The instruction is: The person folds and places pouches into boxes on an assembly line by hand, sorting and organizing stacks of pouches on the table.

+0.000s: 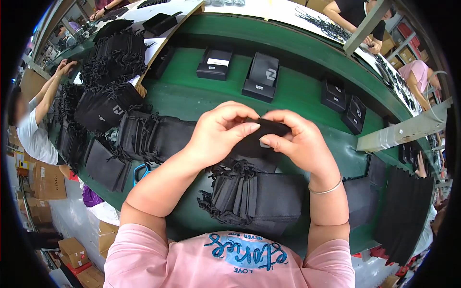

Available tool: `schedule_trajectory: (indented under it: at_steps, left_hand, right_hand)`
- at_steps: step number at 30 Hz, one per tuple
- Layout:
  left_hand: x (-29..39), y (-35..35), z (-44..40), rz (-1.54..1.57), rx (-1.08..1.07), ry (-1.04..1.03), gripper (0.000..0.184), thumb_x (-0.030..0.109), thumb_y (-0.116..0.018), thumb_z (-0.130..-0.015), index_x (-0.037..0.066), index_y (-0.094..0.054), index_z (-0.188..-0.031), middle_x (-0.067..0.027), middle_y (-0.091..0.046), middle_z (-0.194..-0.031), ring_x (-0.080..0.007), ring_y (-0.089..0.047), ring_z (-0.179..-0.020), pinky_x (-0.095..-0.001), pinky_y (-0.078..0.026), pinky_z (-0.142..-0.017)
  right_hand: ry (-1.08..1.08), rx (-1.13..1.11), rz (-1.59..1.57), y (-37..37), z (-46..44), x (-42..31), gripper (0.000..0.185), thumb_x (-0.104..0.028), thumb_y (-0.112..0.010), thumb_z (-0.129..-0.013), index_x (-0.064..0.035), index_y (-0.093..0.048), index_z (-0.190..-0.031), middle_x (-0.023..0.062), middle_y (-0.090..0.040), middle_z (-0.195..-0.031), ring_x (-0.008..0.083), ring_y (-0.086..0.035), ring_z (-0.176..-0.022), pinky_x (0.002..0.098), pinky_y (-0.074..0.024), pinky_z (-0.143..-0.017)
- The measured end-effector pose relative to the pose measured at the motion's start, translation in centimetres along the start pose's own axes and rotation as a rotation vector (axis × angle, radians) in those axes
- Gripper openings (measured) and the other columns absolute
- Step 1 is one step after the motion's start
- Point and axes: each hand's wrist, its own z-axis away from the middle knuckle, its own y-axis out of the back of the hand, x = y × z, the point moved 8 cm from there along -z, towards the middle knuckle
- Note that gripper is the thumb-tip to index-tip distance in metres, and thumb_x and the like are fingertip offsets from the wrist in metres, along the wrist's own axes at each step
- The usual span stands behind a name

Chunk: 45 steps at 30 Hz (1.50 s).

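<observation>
Between both hands, in the middle of the view, is a black cloth pouch [251, 145]. My left hand [218, 130] pinches its upper edge between thumb and fingers. On the other side my right hand [300, 139], with a bangle at the wrist, pinches the same pouch; a small pale patch shows by the thumb. Just below the hands lies a fanned stack of black drawstring pouches [278, 194], cords toward the left. Another row of black pouches [168, 139] lies left of my left hand.
Black boxes, one at centre [261, 77], stand on the green surface [185, 96] beyond the hands. Blue-handled scissors [140, 174] lie left of my left forearm. A metal post [401, 130] crosses at right. Black pouches are piled [113, 60] at left. People work around the tables.
</observation>
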Motion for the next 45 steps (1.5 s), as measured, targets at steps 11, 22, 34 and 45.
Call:
schedule_trajectory:
  at_steps: [11, 22, 34, 45]
  left_hand:
    - [3.8, 6.6, -13.6, -0.314, 0.032, -0.258, 0.022, 0.004, -0.061, -0.091, 0.0, -0.062, -0.112, -0.0065, -0.066, -0.096, -0.0101, -0.059, -0.083, -0.0224, -0.048, -0.076]
    - [-7.8, 10.9, -20.5, -0.601, 0.056, 0.146, 0.026, 0.009, -0.063, -0.089, -0.002, -0.06, -0.113, -0.0083, -0.066, -0.098, -0.0144, -0.06, -0.083, -0.0247, -0.048, -0.076]
    - [-9.5, 6.0, -21.9, -1.039, -0.121, 0.017, 0.032, 0.006, -0.06, -0.08, 0.004, -0.061, -0.112, -0.014, -0.066, -0.097, -0.0318, -0.062, -0.087, -0.0376, -0.05, -0.082]
    - [-12.9, 2.9, -22.8, -0.707, -0.081, 0.148, 0.052, 0.002, -0.055, -0.078, 0.005, -0.047, -0.129, -0.0183, -0.063, -0.107, -0.0362, -0.061, -0.094, -0.0392, -0.049, -0.083]
  right_hand:
    - [0.111, 0.245, 0.078, 1.7, -16.2, 0.2, 0.026, -0.007, -0.063, -0.087, 0.0011, -0.064, -0.112, 0.007, -0.068, -0.09, 0.013, -0.062, -0.064, 0.023, -0.0508, -0.062]
    - [-0.285, 0.034, 0.314, -0.1, -22.0, 7.7, 0.027, -0.013, -0.061, -0.087, -0.0006, -0.064, -0.111, 0.0094, -0.068, -0.09, 0.0181, -0.064, -0.065, 0.0284, -0.0514, -0.063]
    - [-0.203, 0.08, 0.995, 1.5, -22.8, 11.9, 0.017, -0.016, -0.057, -0.088, -0.0046, -0.067, -0.097, 0.0162, -0.067, -0.097, 0.032, -0.064, -0.091, 0.0403, -0.051, -0.078]
    - [0.041, -0.052, 1.205, -1.3, -15.7, 9.1, 0.025, -0.022, -0.05, -0.092, -0.0073, -0.069, -0.086, 0.0098, -0.068, -0.088, 0.0308, -0.063, -0.083, 0.041, -0.0456, -0.077]
